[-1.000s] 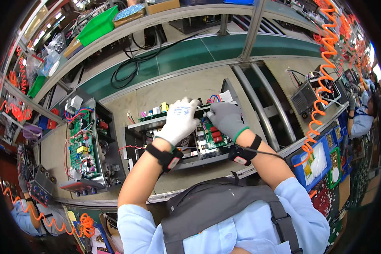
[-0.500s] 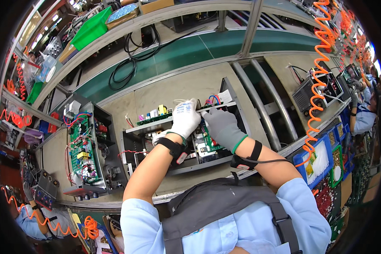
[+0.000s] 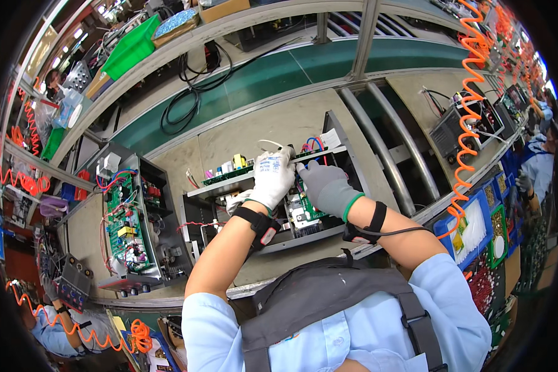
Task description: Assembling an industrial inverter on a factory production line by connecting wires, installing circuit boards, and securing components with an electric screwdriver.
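Observation:
My left hand (image 3: 273, 177), in a white glove, is closed over the middle bar of an open grey metal chassis (image 3: 279, 248). A thin pale strand (image 3: 270, 142) loops up beside its fingertips; whether they grip it is hidden. My right hand (image 3: 330, 191), in a grey glove with a green cuff, is beside it, fingers bent and closed at the same bar. What its fingertips hold cannot be made out. Green circuit boards (image 3: 307, 209) sit inside the chassis, partly covered by my hands. Blue and red wires (image 3: 314, 143) rise behind my right hand.
A second open chassis (image 3: 161, 217) with a circuit board stands at left. Metal rollers (image 3: 378, 152) lie right of the bench. An orange coiled hose (image 3: 462, 142) hangs at right above blue parts bins (image 3: 487, 217). Co-workers are at both sides. A black cable (image 3: 183, 105) lies behind.
The pale strand by my left hand now forms a wider, single arc. Both hands stay at the bar with little movement. The whole view has shifted slightly.

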`<state>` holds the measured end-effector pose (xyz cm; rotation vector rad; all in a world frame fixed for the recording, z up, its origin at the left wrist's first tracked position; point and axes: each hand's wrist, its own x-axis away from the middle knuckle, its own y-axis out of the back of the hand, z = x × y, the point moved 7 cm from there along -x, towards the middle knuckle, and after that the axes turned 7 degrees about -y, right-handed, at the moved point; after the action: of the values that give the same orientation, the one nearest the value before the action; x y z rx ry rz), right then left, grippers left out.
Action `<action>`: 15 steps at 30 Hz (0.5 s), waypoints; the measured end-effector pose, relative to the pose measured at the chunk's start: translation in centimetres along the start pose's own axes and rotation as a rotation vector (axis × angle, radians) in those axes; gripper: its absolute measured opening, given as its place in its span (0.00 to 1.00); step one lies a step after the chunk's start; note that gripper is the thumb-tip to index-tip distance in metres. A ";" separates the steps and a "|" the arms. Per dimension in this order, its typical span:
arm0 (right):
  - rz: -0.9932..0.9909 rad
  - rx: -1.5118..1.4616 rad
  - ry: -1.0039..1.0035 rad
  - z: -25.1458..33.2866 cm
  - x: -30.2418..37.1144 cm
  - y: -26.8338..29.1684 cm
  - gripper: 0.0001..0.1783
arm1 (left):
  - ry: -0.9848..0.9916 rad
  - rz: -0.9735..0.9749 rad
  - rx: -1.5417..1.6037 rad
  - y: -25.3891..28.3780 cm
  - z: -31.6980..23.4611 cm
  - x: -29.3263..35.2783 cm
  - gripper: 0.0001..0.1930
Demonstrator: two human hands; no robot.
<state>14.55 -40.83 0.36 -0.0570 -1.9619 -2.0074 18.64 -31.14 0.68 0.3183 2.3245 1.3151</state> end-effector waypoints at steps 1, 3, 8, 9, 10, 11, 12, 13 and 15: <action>-0.027 -0.010 0.002 0.1 0.0 0.2 0.22 | -0.009 0.023 -0.044 -0.2 -0.2 0.0 0.11; -0.009 -0.049 -0.020 0.2 -0.2 -0.1 0.19 | -0.020 0.042 -0.086 -0.4 -0.4 -0.1 0.12; -0.036 0.002 -0.010 0.5 -0.9 -0.1 0.17 | -0.098 0.095 -0.080 -0.4 -0.5 -0.5 0.16; -0.005 0.034 -0.023 0.5 -1.1 -0.1 0.16 | -0.132 0.092 -0.038 -0.2 -0.6 -0.6 0.16; -0.011 0.009 -0.030 0.5 -1.2 0.1 0.17 | -0.165 0.119 -0.048 -0.3 -0.8 -0.7 0.16; -0.048 -0.009 -0.014 0.6 -1.2 0.7 0.17 | -0.143 0.174 -0.064 -0.6 -0.6 -0.7 0.16; 0.000 0.027 0.005 0.7 -1.2 0.7 0.17 | -0.184 0.166 -0.064 -0.5 -1.0 -0.7 0.16; 0.038 0.049 0.033 0.7 -0.9 0.7 0.17 | -0.150 0.159 -0.086 -0.5 -0.9 -0.6 0.14; 0.033 0.060 0.056 0.4 -0.2 1.2 0.18 | -0.125 0.151 -0.121 -0.7 -1.1 -0.6 0.13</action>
<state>14.99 -40.39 1.47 -0.0184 -1.9718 -1.9071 18.66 -32.56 0.73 0.5302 2.1423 1.4566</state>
